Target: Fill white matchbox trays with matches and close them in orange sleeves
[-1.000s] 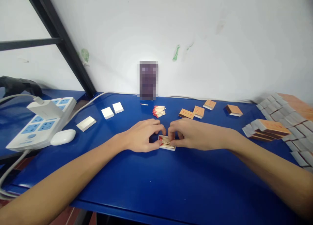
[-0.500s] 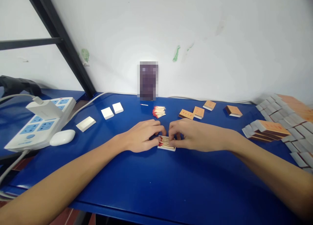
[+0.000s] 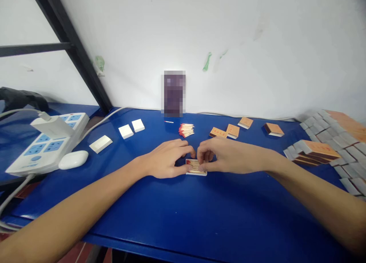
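A small white matchbox tray full of red-tipped matches lies on the blue table in front of me. My left hand grips the tray's left end, thumb at the near corner and bent index finger at the far side. My right hand has its fingers curled, with thumb and fingertips pressed onto the matches at the right end, covering part of them. Behind the hands lies a loose pile of matches, heads mostly to the left. A single match rests farther back.
White box pieces lie at left, near a white earbud case and a power strip. Orange matchboxes are scattered at right, with a small stack beside many piled boxes. A blurred dark object stands against the wall.
The tray has shifted very slightly right in view. The right fingers have lifted a little at its right end, and the left thumb stays at its left end.
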Motion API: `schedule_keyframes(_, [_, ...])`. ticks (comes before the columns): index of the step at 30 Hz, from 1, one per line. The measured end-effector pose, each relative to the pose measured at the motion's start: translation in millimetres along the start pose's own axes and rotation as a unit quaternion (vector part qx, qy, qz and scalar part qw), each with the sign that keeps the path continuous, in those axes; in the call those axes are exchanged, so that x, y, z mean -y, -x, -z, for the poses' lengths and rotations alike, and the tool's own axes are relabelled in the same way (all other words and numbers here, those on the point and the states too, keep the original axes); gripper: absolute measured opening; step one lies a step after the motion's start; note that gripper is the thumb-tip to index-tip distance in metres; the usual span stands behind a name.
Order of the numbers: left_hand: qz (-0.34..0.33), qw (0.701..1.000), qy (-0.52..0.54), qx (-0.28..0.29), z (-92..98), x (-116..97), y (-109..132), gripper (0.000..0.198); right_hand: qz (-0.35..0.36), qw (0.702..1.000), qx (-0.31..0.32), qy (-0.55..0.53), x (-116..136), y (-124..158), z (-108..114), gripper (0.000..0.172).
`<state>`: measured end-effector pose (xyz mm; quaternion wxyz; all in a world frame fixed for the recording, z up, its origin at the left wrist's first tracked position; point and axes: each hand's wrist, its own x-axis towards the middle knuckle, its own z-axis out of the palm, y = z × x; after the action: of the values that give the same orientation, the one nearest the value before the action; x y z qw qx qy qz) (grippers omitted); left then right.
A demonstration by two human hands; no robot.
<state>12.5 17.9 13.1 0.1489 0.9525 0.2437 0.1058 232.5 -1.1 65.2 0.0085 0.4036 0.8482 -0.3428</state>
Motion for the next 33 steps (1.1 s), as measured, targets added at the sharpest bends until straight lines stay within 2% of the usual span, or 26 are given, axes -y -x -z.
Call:
schedule_keyframes(11, [0.013,1.0,0.011,-0.002,-0.5,-2.1,-2.3,0.021,0.007,1.0,-0.024,-0.006,-7.4,-3.8,-5.7,0.026])
schedule_keyframes(15, [0.018,1.0,0.005,-0.001,-1.1,-1.9,-2.0,0.018,0.0,1.0,-0.03,-0.003,-7.7,-4.9,-7.2,0.028])
schedule_keyframes(20, [0.019,1.0,0.007,-0.015,-2.8,-1.1,-2.1,0.021,0.011,0.999,-0.037,0.011,-7.0,-1.9,-2.8,0.021])
schedule_keyframes(22, [0.022,0.998,0.023,-0.046,-3.1,1.1,-2.5,0.022,0.009,0.997,-0.072,0.036,-10.6,-5.1,-1.4,0.019])
schedule_keyframes(24, [0.039,0.994,0.035,-0.094,-2.4,5.2,-2.8,0.02,0.006,0.987,-0.144,0.07,-17.9,-13.2,-3.4,0.016])
schedule_keyframes(26, [0.055,0.989,0.033,-0.135,-0.4,10.7,-2.5,0.015,0.0,0.969,-0.225,0.104,-27.7,-24.8,-9.2,0.013])
schedule_keyframes(28, [0.055,0.987,0.029,-0.151,2.6,16.4,-1.7,0.014,-0.006,0.949,-0.28,0.144,-37.8,-37.0,-17.4,0.018])
schedule_keyframes(31, [0.057,0.986,0.056,-0.144,6.4,22.8,-0.8,0.013,-0.002,0.931,-0.309,0.193,-49.3,-50.1,-28.6,0.027])
schedule_keyframes(33, [0.083,0.984,0.063,-0.142,7.1,25.8,-1.2,0.01,-0.001,0.927,-0.317,0.202,-53.5,-54.3,-32.8,0.032])
